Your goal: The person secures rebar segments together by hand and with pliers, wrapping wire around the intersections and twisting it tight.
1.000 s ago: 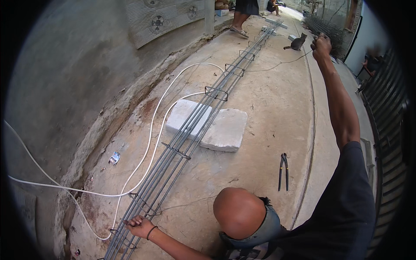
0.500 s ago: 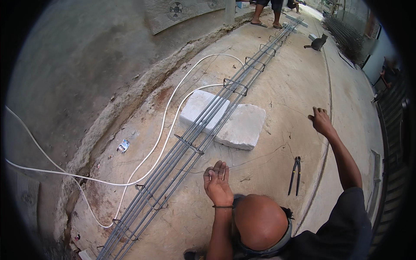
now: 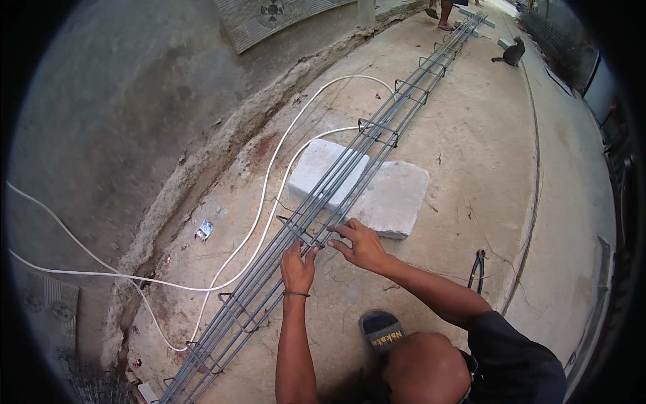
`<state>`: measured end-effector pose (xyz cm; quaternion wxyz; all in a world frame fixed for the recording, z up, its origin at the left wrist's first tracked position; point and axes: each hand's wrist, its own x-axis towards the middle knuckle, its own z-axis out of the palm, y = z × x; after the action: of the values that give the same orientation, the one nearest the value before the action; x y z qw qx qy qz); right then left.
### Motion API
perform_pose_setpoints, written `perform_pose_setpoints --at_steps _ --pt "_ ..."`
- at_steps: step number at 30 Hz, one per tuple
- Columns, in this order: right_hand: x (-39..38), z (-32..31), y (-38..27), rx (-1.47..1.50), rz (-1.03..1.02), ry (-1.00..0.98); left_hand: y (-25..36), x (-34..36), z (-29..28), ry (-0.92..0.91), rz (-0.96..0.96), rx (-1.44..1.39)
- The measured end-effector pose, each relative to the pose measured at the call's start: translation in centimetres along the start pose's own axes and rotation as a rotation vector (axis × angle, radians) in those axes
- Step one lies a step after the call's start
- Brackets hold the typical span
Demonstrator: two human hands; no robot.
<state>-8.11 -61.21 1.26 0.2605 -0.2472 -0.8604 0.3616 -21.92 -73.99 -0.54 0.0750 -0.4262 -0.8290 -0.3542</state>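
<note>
A long rebar cage point(image 3: 363, 161) with square stirrups runs diagonally before me. My left hand point(image 3: 297, 271) is at a stirrup corner on its near side, palm up, thumb and fingertips close about the joint. From the right, my right hand point(image 3: 363, 246) reaches the same corner, its thumb and forefinger bent towards the bars. What either hand grips is too fine to make out. Thin wire point(image 3: 490, 246) trails over the ground beside black-handled pincers point(image 3: 476, 273), which lie to my right.
Two pale blocks point(image 3: 397, 195) sit under and beside the cage. A white cable point(image 3: 266, 168) loops along its left. My knee point(image 3: 427, 370) and sandal point(image 3: 380, 330) are at the lower edge. Farther off are a cat point(image 3: 513, 52) and a person's legs point(image 3: 445, 15).
My right hand has swung in from the far right to the cage. My left hand has moved left to the stirrup corner, and the view has shifted slightly.
</note>
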Motion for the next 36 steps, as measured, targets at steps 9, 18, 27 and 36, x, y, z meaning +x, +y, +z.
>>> perform_pose_setpoints --at_steps 9,18,27,36 --pt "5.7 2.6 3.7 0.077 -0.176 -0.278 -1.6 1.2 2.6 -0.071 -0.069 -0.245" --pt "6.6 3.0 3.2 0.062 -0.139 -0.408 -0.7 2.8 2.8 -0.123 -0.346 -0.221" --pt "0.8 -7.7 0.4 0.430 0.209 -0.200 -2.5 2.7 2.6 -0.275 -0.393 -0.452" --pt "-9.1 -4.8 8.2 0.572 0.532 -0.188 -0.8 3.7 0.8 -0.506 -0.406 -0.423"
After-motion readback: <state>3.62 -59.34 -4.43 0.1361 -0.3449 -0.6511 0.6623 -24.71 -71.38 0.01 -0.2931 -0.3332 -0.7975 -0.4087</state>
